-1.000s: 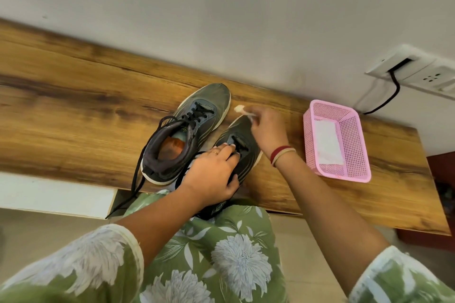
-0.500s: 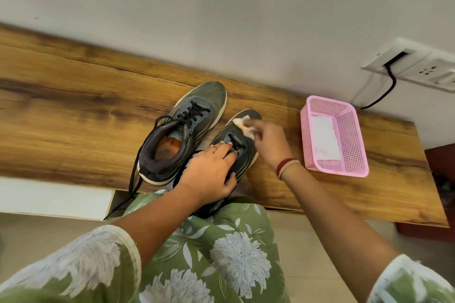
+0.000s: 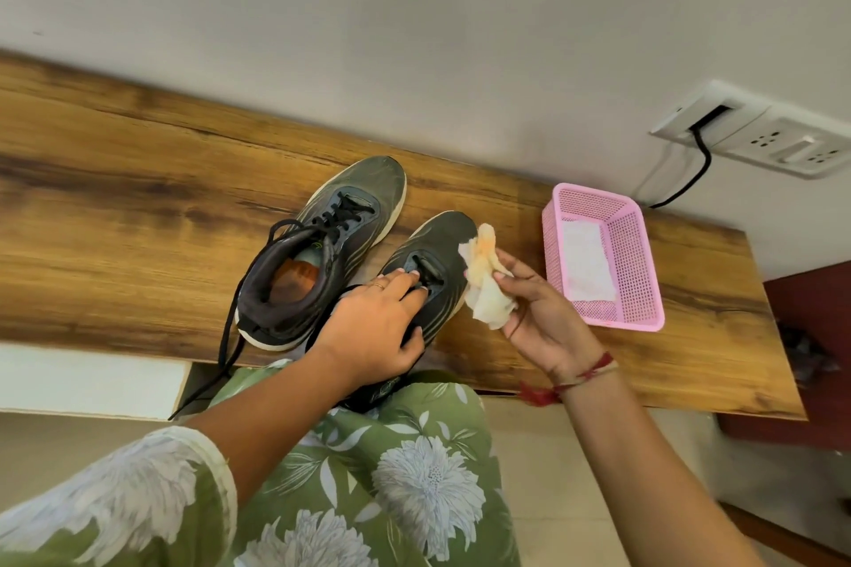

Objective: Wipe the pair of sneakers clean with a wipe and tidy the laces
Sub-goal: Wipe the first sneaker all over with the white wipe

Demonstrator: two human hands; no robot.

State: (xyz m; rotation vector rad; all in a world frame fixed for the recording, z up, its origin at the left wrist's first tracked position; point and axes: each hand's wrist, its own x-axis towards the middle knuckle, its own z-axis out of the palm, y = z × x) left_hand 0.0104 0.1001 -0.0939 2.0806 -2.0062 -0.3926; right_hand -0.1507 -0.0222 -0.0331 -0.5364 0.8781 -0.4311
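Note:
Two dark grey-green sneakers stand side by side on the wooden shelf [image 3: 115,216], toes toward the wall. The left sneaker [image 3: 322,244] has black laces trailing off the shelf's front edge. My left hand [image 3: 373,327] grips the right sneaker [image 3: 437,244] over its tongue and collar, hiding its heel. My right hand [image 3: 539,313] is turned palm up just right of that sneaker, off its surface, and pinches a crumpled white wipe [image 3: 486,276] with orange-brown stains.
A pink mesh basket [image 3: 644,281] holding a white sheet sits on the shelf to the right. A wall socket panel [image 3: 773,143] with a black cable hangs above it. My lap in green floral cloth [image 3: 391,474] is below the shelf edge.
My right hand has lifted the wipe off the right sneaker's toe and turned palm up, showing the wipe's stained side. My left hand keeps its hold on the sneaker.

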